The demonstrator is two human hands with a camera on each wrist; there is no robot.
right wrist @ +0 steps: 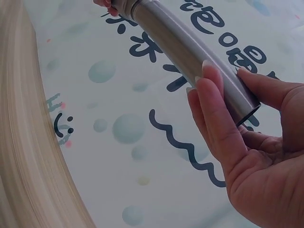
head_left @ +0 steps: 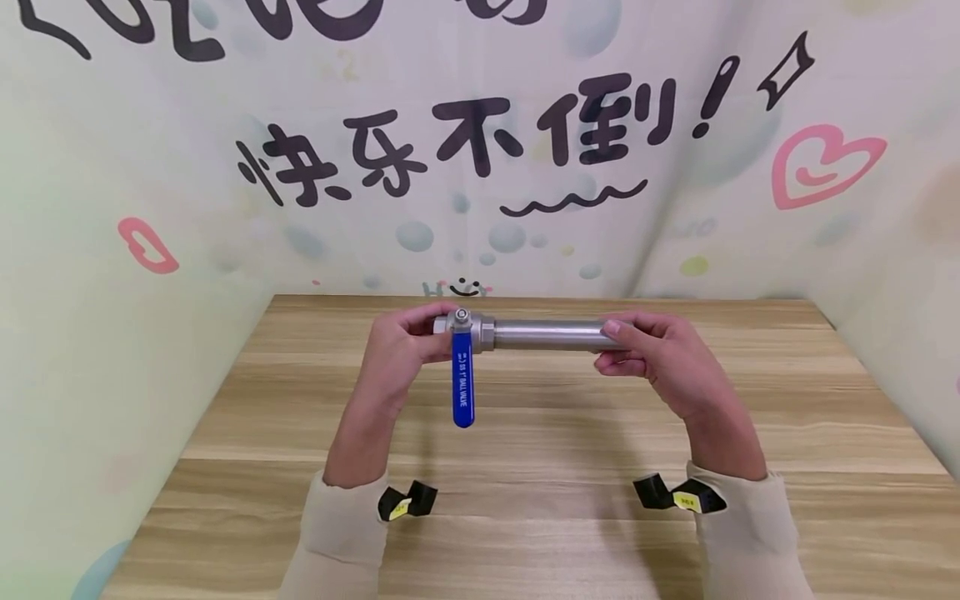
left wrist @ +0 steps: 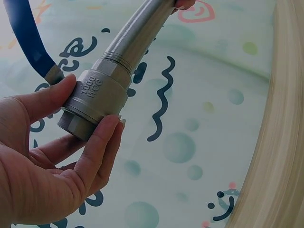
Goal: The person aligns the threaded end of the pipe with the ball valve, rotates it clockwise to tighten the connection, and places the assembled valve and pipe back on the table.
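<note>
A metal ball valve (left wrist: 97, 92) with a long blue lever handle (head_left: 463, 383) is joined to a straight steel pipe (head_left: 551, 334). Both are held level above the table in the head view. My left hand (head_left: 397, 350) grips the valve body, thumb on one side and fingers on the other. Around the pipe's free end, my right hand (head_left: 663, 354) pinches with thumb and fingers. In the right wrist view the pipe's open end (right wrist: 249, 115) shows beside the palm. A few thread turns (left wrist: 116, 61) are visible where pipe meets valve.
Below the hands lies a wood-grain table (head_left: 525, 500). A pale cloth backdrop (head_left: 465, 242) with black lettering, hearts and bubbles stands behind it and along both sides. Black wrist mounts (head_left: 408, 502) with yellow labels sit at both sleeve cuffs.
</note>
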